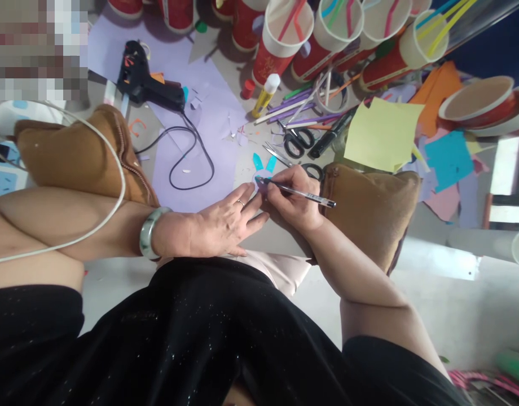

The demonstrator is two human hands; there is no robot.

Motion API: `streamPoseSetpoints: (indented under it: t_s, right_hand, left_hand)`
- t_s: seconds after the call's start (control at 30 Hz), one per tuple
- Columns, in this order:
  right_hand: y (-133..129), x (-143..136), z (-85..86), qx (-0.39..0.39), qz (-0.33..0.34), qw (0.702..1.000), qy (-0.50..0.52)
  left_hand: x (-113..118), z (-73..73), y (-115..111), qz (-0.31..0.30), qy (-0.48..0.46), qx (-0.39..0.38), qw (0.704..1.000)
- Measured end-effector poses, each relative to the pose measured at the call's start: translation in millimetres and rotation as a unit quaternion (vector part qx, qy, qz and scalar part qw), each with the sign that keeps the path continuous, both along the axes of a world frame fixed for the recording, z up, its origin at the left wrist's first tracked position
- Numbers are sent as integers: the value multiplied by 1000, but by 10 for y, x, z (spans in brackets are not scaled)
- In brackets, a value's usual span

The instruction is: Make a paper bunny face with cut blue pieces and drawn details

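My right hand (295, 197) is closed around a clear pen with a black cap end (312, 197). The pen's tip meets a small lilac paper cutout (259, 176) that has two turquoise, ear-like strips (271, 164) rising from it. Flat on the table, my left hand (225, 219) has its fingers spread, their tips near the cutout's lower edge. A ring and a green-white bangle (148, 233) are on that hand and wrist. Part of the cutout is hidden by my fingers. Just beyond it lie black-handled scissors (294, 144).
A black glue gun (147, 82) lies at the left with its cord looped over purple paper (225, 101). Red paper cups (280, 45), some holding straws, line the back. A glue stick (265, 96), yellow paper (380, 135) and brown cushions (372, 208) are around my hands.
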State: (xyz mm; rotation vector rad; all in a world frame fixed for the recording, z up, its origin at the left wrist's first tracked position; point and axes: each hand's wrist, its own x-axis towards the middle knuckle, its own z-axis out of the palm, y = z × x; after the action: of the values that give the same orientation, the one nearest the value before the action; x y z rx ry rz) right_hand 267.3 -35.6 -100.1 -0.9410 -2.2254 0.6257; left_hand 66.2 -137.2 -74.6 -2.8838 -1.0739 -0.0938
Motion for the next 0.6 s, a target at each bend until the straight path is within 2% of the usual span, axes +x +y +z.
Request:
streamPoseSetpoints:
  t_s: [0.33,0.6]
  right_hand:
    - [1,-2,-5,-4,-9,1000,-5]
    - [9,-3,-2,6,-9,1000,-1]
  left_hand:
    - [-1,-20,-4,6,-5,-21,1000]
    - [-3,4,1,-3,26,10,1000]
